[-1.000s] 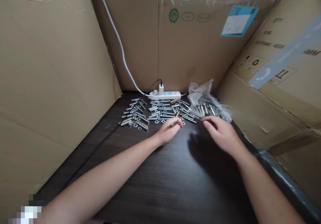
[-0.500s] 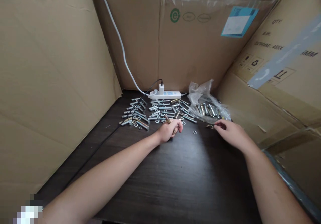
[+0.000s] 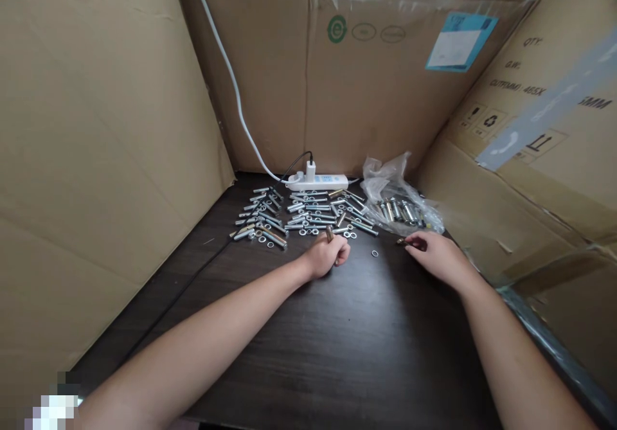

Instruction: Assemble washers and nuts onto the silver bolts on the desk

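Observation:
In the middle of the table, my left hand (image 3: 328, 256) is closed around a brass-coloured metal sleeve (image 3: 330, 232), whose upper end sticks out above the fist. Over to the right, my right hand (image 3: 438, 256) pinches a small brass-coloured metal piece (image 3: 401, 241) between thumb and forefinger; its exact kind is too small to make out. Between the two hands a loose washer (image 3: 375, 254) lies flat on the tabletop. Just beyond my left hand are more washers (image 3: 353, 235) and rows of bolts (image 3: 318, 218) with metal sleeves.
A clear plastic bag (image 3: 385, 186) with several bolts stands behind my right hand. At the back is a white power strip (image 3: 328, 182) with a plugged-in charger (image 3: 310, 171). A black cable (image 3: 193, 279) crosses the left side. Cardboard walls (image 3: 270, 83) enclose the table.
My right fingers have closed on the small brass-coloured piece, which was at their tips. In my left hand the sleeve has turned more upright and the fingers have curled in.

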### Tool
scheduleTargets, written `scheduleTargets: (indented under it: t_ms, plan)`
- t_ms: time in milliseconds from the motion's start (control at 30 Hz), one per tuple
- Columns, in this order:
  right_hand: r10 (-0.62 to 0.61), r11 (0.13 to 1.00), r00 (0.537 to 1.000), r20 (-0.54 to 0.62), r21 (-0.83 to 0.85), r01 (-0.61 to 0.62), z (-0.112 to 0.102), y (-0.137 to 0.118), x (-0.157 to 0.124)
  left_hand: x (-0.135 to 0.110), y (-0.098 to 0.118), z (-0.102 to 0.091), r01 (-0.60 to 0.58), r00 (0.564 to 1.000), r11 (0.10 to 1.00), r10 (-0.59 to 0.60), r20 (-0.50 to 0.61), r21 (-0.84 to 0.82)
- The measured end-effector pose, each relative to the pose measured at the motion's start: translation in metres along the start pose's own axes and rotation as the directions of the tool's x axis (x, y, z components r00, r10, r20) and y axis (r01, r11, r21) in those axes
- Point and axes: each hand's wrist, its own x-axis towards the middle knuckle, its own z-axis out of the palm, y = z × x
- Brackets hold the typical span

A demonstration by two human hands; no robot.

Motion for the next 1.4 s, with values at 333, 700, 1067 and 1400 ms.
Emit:
scheduleTargets:
  t_ms: [333,700,1067,1400]
  plan:
    - [0.120,0.993,0.993,0.019,0.002,-0.120,-0.002,-0.008,0.002,0.002,-0.005,0.004,-0.005,1.000,0.996,0.002,0.030,0.091]
    - [0.128,0.992,0.991,0.037,-0.027,-0.127,-0.002,-0.010,0.003,0.000,0.004,0.005,-0.015,0.998,0.990,0.006,0.066,0.140]
    - [0.163,0.981,0.980,0.116,-0.128,-0.148,0.002,-0.012,0.005,0.000,0.001,0.005,-0.029,0.997,0.988,0.018,0.074,0.149]
    - [0.064,0.984,0.993,0.100,-0.169,-0.046,-0.001,-0.021,0.002,0.000,0.002,0.004,-0.018,0.997,0.985,0.004,0.082,0.173]
